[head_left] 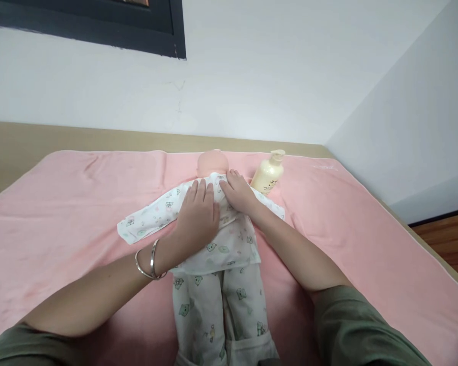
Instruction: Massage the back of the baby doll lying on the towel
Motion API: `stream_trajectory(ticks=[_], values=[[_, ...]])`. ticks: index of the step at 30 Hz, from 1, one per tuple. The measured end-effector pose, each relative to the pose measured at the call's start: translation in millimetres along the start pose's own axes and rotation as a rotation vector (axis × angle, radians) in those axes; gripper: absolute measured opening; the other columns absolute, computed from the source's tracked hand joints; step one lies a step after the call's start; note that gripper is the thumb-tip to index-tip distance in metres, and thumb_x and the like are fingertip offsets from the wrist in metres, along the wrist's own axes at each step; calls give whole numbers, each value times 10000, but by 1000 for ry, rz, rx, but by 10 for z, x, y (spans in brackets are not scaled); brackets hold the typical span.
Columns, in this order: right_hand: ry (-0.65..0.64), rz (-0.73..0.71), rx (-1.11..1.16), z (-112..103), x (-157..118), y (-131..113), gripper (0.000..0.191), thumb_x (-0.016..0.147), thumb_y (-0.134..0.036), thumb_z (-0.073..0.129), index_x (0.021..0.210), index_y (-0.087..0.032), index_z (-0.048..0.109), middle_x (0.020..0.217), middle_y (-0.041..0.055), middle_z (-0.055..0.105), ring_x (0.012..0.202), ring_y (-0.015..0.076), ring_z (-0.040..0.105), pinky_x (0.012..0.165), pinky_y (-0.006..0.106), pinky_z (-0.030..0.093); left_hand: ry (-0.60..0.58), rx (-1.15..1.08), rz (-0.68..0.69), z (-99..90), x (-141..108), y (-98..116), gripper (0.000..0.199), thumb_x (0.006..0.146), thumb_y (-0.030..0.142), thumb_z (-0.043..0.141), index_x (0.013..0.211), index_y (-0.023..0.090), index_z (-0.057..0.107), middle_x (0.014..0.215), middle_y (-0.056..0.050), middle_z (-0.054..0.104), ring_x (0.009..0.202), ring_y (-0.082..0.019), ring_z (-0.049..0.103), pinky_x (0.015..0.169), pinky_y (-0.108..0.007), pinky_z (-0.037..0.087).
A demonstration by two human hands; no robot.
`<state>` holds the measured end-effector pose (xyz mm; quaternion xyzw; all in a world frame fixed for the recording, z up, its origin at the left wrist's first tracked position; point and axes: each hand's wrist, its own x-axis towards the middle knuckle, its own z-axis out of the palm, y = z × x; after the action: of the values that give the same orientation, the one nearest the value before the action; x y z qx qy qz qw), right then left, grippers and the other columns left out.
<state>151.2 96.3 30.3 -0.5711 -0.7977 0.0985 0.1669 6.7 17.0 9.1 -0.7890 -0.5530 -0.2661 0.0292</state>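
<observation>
Green sleeves (pixel 362 320) flank a doll (pixel 212 163) in shirt (pixel 232 251) and trousers (pixel 204 310) on a pink blanket (pixel 87 188). The left hand (pixel 199 212) and right hand (pixel 239 193) lie flat and uncurled on the shirt, gripping nothing; a pump bottle (pixel 266 176) is near the right.

Soft, diffuse light, darker shadows low, stretched edges.

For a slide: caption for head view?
Left hand and right hand on a doll's printed top, pump bottle nearby, pink cloth beneath.
</observation>
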Motion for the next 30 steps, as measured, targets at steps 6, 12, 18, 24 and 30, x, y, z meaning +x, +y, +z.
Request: stream_trajectory(ticks=[6, 12, 18, 24, 30], values=[[5, -42, -129, -9, -303, -246, 593, 1021, -317, 334, 1471, 62, 402, 1543, 291, 435, 1457, 401, 382, 1209, 556, 283, -42, -110, -48, 42, 214, -255, 385, 947, 263, 313, 1134, 90, 601, 1232, -236, 638, 1249, -375, 552, 1066, -584, 433], [-4, -70, -103, -17, -538, -442, 596, 1009, -290, 329, 1525, 9, 351, 1601, 263, 362, 1504, 406, 303, 1208, 588, 282, -92, -170, -199, 62, 445, -456, 372, 968, 312, 260, 987, 148, 594, 1003, -179, 680, 951, -307, 640, 919, -502, 520], [-22, 14, -9, -6, -90, -58, 555, 1023, -346, 313, 1382, 26, 515, 1493, 270, 505, 1431, 348, 429, 1199, 480, 315, -8, -28, -45, 8, 100, -88, 524, 978, 264, 274, 1353, -30, 493, 1427, -285, 520, 1398, -399, 440, 1167, -571, 353], [31, 24, -71, 4, -59, -34, 550, 1029, -357, 304, 1375, 1, 538, 1464, 248, 548, 1403, 335, 466, 1184, 474, 332, -20, -122, 13, 24, -25, -9, 536, 976, 228, 280, 1444, 0, 403, 1563, -255, 399, 1509, -385, 296, 1211, -599, 306], [58, -67, -162, -3, -577, -450, 599, 1018, -301, 317, 1524, 18, 353, 1602, 257, 366, 1491, 415, 325, 1199, 605, 281, -58, -268, -232, 66, 355, -381, 293, 896, 252, 355, 1030, 160, 599, 1069, -163, 682, 1050, -312, 624, 989, -517, 496]])
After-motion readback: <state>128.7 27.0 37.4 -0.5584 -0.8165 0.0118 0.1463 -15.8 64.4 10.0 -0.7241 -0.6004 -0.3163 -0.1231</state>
